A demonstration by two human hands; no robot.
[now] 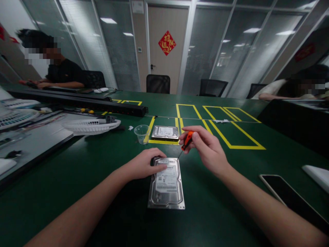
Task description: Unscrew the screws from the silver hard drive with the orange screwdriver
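A silver hard drive [168, 192] lies label up on the green table in front of me. My left hand [147, 164] grips its upper left edge, the thumb resting on the label. In my right hand [202, 145] is a screwdriver [188, 139] with an orange and black handle, held tilted, its tip at the drive's upper right corner. Beyond my hands, a second hard drive [165, 131] sits inside a yellow tape outline. A clear plastic cup [142, 133] stands just left of that drive.
A phone [290, 192] lies at the right. White fan covers [92, 125] and long black bars [102, 104] occupy the left side. More tape outlines [246, 147] mark the table's right half. People [65, 73] sit at the far left and far right.
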